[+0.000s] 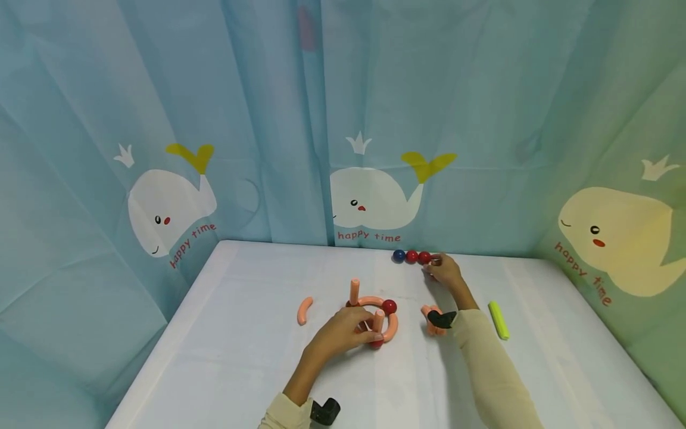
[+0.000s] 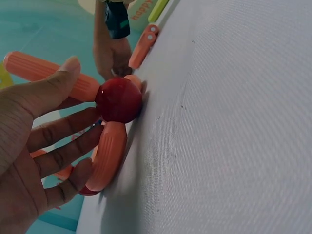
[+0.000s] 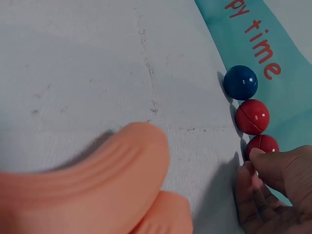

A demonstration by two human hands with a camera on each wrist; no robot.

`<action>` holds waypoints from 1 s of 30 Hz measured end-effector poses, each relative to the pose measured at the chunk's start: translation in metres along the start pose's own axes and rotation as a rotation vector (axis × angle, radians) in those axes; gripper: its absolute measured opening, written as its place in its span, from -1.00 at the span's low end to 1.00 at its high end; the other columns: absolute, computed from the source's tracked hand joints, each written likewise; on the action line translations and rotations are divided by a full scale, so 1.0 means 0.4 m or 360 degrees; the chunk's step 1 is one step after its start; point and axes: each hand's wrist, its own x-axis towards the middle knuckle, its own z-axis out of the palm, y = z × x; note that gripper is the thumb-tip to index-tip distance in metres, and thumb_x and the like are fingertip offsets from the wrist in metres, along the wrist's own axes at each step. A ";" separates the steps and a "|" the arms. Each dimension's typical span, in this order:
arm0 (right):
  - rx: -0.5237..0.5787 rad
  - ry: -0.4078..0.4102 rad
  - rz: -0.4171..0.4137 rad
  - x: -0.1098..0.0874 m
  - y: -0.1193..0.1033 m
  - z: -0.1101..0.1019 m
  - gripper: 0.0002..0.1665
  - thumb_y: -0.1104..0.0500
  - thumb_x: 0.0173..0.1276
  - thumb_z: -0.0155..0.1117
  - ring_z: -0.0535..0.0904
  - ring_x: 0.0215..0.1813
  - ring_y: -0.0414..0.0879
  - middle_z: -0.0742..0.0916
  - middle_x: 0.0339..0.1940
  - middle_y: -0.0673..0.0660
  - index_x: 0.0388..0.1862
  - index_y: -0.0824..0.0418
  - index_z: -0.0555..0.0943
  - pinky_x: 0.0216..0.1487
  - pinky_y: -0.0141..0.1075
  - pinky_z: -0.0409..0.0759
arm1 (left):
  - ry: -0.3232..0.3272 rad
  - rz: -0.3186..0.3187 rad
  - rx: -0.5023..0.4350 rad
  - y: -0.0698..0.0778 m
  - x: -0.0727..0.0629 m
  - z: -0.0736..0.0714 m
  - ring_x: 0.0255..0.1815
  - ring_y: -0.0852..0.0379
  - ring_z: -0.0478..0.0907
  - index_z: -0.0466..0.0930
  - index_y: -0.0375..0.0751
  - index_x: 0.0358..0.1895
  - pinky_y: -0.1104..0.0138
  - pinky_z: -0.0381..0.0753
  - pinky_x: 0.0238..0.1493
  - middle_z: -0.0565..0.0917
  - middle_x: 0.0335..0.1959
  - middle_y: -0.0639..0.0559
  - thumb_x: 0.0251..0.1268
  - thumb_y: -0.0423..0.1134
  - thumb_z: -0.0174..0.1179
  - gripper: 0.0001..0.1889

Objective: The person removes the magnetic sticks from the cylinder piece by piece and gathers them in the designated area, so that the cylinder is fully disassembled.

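- Three balls sit in a row at the far edge of the surface [image 1: 257,357], touching the curtain [image 1: 482,119]: one blue ball [image 1: 399,255] and two red balls [image 1: 411,257], smooth and glossy.
- Right hand [image 1: 446,272] has its fingers [image 3: 263,165] curled onto the nearest red ball of the row.
- One ring [image 1: 393,325] of ribbed orange curved pieces lies mid-surface, joined by red balls, one [image 1: 389,307] on its far side; two straight ribbed orange rods stand on it, one [image 1: 354,291] at the back.
- Left hand [image 1: 343,332] pinches the front rod [image 1: 378,320], thumb on it, other fingers loosely spread by the ring.
- One loose curved orange piece [image 1: 304,310] lies left of the ring.
- More orange pieces [image 1: 432,317] lie under the right wrist; their number I cannot tell.
- One yellow-green stick [image 1: 498,320] lies to the right.
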 end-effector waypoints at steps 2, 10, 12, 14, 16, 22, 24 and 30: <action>0.0000 -0.0018 0.0003 -0.001 0.003 -0.002 -0.36 0.16 0.40 0.19 0.60 -0.12 0.00 0.54 0.15 0.42 0.34 0.48 0.31 -0.20 -0.34 0.61 | 0.0007 0.0005 0.0006 -0.001 -0.001 0.000 -0.46 0.45 0.44 0.66 0.04 -0.28 0.57 0.43 -0.33 0.66 -0.41 0.32 0.20 0.03 0.33 -0.81; 0.0097 -0.0096 0.0040 -0.009 0.004 -0.009 -0.34 0.14 0.44 0.13 0.59 -0.02 0.06 0.49 0.23 0.45 0.38 0.49 0.25 -0.13 -0.31 0.62 | -0.0012 -0.0003 -0.0036 -0.001 -0.002 0.005 -0.44 0.44 0.44 0.68 0.01 -0.28 0.57 0.43 -0.33 0.64 -0.45 0.30 0.12 -0.04 0.41 -0.81; 0.0158 -0.0107 0.0042 -0.014 0.002 -0.012 -0.34 0.15 0.46 0.11 0.61 0.01 0.07 0.49 0.25 0.47 0.39 0.50 0.24 -0.18 -0.38 0.62 | -0.0025 -0.0023 -0.0053 0.000 -0.003 0.006 -0.45 0.45 0.43 0.67 0.02 -0.29 0.57 0.44 -0.34 0.64 -0.45 0.31 0.11 -0.05 0.42 -0.82; 0.0224 -0.0111 0.0041 -0.022 -0.001 -0.015 -0.34 0.16 0.47 0.09 0.62 0.04 0.08 0.47 0.28 0.50 0.39 0.52 0.22 -0.22 -0.41 0.61 | -0.0040 -0.0033 -0.0048 0.000 -0.004 0.007 -0.47 0.44 0.40 0.68 0.02 -0.32 0.57 0.40 -0.37 0.60 -0.48 0.29 0.11 -0.05 0.43 -0.83; 0.0301 -0.0096 0.0037 -0.032 -0.003 -0.020 -0.35 0.18 0.48 0.07 0.64 0.07 0.10 0.47 0.29 0.51 0.40 0.52 0.21 -0.22 -0.42 0.63 | -0.0055 -0.0034 -0.0021 -0.002 -0.005 0.010 -0.50 0.43 0.35 0.66 0.02 -0.35 0.57 0.34 -0.42 0.54 -0.53 0.26 0.11 -0.04 0.43 -0.82; 0.0369 0.0049 -0.0147 -0.089 -0.014 -0.050 -0.43 0.13 0.51 0.05 0.67 0.06 0.12 0.53 0.23 0.49 0.35 0.46 0.34 -0.19 -0.35 0.66 | -0.0111 -0.0093 -0.0013 -0.009 -0.010 0.023 -0.53 0.41 0.27 0.62 0.00 -0.33 0.54 0.26 -0.47 0.41 -0.58 0.24 0.11 -0.04 0.43 -0.80; 0.0338 0.0079 -0.0261 -0.115 -0.028 -0.061 -0.47 0.10 0.53 0.04 0.66 0.08 0.16 0.57 0.19 0.46 0.31 0.43 0.39 -0.15 -0.31 0.67 | -0.0113 -0.0110 -0.0014 -0.010 -0.011 0.025 -0.53 0.41 0.27 0.64 0.01 -0.32 0.53 0.27 -0.46 0.42 -0.57 0.26 0.10 -0.05 0.44 -0.80; 0.0206 0.0069 -0.0595 -0.208 -0.106 -0.088 -0.55 0.03 0.53 0.08 0.68 -0.03 0.15 0.69 0.02 0.37 0.19 0.32 0.52 -0.15 -0.22 0.67 | -0.0105 -0.0107 -0.0009 -0.011 -0.005 0.022 -0.53 0.39 0.27 0.64 0.03 -0.36 0.52 0.26 -0.45 0.40 -0.60 0.26 0.09 -0.07 0.46 -0.82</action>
